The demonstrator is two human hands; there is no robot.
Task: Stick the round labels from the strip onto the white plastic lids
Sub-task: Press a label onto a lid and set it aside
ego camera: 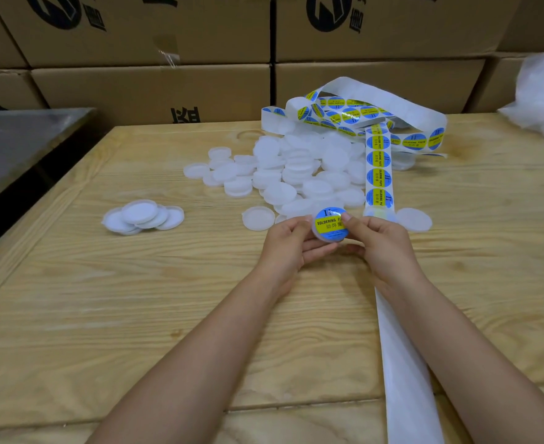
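Just in front of the heap of lids (296,168), both hands hold one white lid (327,240) up off the table (136,315). The left hand (291,241) grasps its left edge with curled fingers. The right hand (376,240) pinches its right side, thumb laid on the blue-and-yellow label (328,223) on top. That thumb covers the end of the print, so only "SOLDERING P" reads, and little of the lid shows beyond a thin rim under the label. The strip (378,168) runs down the heap's right side from a tangle of loops behind the heap; its near end passes out of sight behind the right hand. Nearer than the heap, bare backing paper (405,379) emerges from under the right forearm and is cut off by the bottom edge. Left of the heap lies a small stack (142,216) of overlapping lids. Behind the heap stand cardboard boxes (152,91), their print cropped. Far right of the heap, a blurred white bag (542,100) is cut by the frame
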